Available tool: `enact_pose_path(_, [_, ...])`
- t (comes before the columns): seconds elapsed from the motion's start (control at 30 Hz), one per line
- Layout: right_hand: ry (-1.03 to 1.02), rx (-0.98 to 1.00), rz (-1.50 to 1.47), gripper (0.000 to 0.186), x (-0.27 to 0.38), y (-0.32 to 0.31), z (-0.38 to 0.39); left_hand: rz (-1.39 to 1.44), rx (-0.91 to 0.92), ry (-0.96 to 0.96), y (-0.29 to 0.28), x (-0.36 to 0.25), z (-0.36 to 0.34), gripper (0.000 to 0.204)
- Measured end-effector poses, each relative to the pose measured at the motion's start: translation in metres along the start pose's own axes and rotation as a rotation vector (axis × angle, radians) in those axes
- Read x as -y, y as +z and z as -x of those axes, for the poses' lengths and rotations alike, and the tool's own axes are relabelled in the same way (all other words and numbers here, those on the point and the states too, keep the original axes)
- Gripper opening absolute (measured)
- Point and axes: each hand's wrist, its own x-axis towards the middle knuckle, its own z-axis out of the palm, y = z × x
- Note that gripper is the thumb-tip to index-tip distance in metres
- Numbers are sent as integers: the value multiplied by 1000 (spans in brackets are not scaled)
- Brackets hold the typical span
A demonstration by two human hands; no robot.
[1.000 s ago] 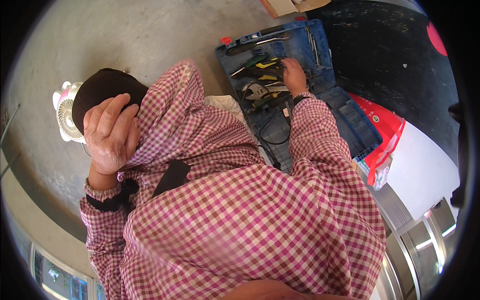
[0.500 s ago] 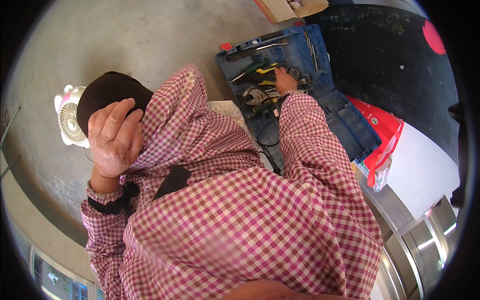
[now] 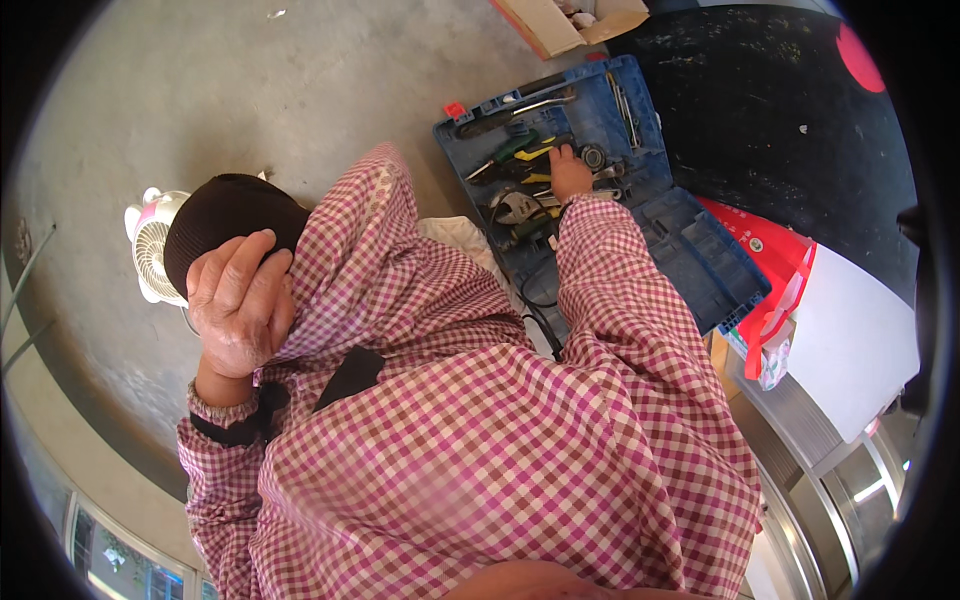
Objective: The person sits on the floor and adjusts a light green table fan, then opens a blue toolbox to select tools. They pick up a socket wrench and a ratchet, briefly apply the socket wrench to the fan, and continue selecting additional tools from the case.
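Observation:
My right hand (image 3: 572, 178) reaches into an open blue toolbox (image 3: 640, 150). Its fingers are curled down among the tools, beside yellow-and-black handles (image 3: 540, 149); whatever lies under the fingertips is hidden. A green-handled screwdriver (image 3: 505, 152) lies to the left of that hand, and an adjustable wrench (image 3: 515, 207) is nearer to me. Just right of the fingers sits a round metal piece (image 3: 593, 156). At the left, my left hand (image 3: 240, 305) rests with fingers laid over a rounded, dark ribbed cloth (image 3: 232, 215); what is beneath the cloth is covered.
A white fan (image 3: 155, 245) stands on the floor at left. Beyond the toolbox is a cardboard box (image 3: 560, 28); a black surface (image 3: 760, 110) lies to its right. A red bag (image 3: 775, 270) leans by a white panel (image 3: 850, 340). A black cord (image 3: 540, 320) runs past the toolbox.
The whole view has shifted slightly. My right hand stays among the tools with its fingers a little more drawn in, and my left hand still rests on the dark cloth.

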Motion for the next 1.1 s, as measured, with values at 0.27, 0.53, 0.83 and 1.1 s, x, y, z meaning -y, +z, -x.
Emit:
enact_pose_path(0.27, [-124, -23, 123, 21, -19, 1, 12, 1, -4, -33, 3, 4, 0, 27])
enact_pose_path(0.53, [-200, -19, 59, 25, -34, -5, 13, -19, 3, -42, 6, -2, -8, 25])
enact_pose_path(0.83, [-133, -129, -208, 25, -38, -8, 16, -24, 3, -47, 9, -6, -7, 23])
enact_pose_path(1.1, [312, -527, -531, 24, -60, -23, 7, -8, 12, -42, 5, -3, -6, 25])
